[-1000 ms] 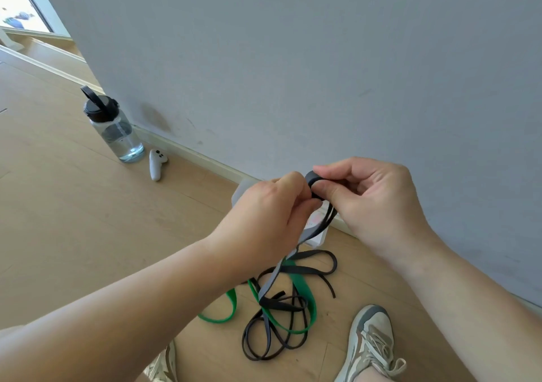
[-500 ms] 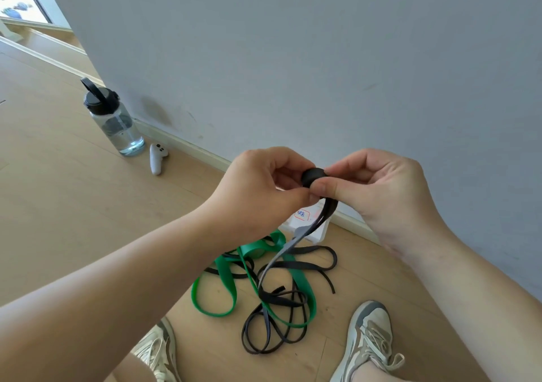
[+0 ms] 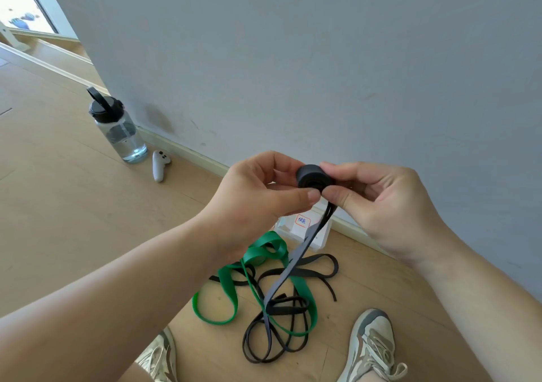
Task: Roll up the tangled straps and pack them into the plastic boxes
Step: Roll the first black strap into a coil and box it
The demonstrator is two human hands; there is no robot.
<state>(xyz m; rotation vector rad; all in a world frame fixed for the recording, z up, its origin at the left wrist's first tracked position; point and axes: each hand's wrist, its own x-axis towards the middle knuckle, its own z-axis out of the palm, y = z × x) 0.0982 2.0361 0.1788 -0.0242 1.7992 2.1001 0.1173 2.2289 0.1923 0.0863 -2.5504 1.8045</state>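
Here's the black strap roll [image 3: 315, 176], a tight dark coil held up in the air, and both hands are on it. The left hand [image 3: 258, 202] pinches the roll from its left side, thumb pressed in under the coil and fingers curled over the top. The right hand [image 3: 390, 208] pinches it from the right, thumb and forefinger closed on the coil's edge, the other fingers tucked in behind.

Out of the bottom of the roll drops the loose tail [image 3: 293, 261], doubled. It runs down and left into the heap of black straps [image 3: 281, 337] on the floor [image 3: 73, 235], well below the roll. Tangled through that heap is a green strap [image 3: 231, 290], its loops lying below and left of the roll.

Straight under the roll, behind the hanging tail, sits a clear plastic box [image 3: 322, 239] with a red-bordered label [image 3: 303, 221]; the writing is too small to read. Lower down, a right sneaker [image 3: 372, 346] and a left sneaker [image 3: 159, 358] flank the tangle.

Well off to the roll's left a water bottle [image 3: 117, 129] with a black lid stands on the floor, a white controller [image 3: 159, 164] lying just beside it. Behind the roll, a pale grey wall [image 3: 322, 58].
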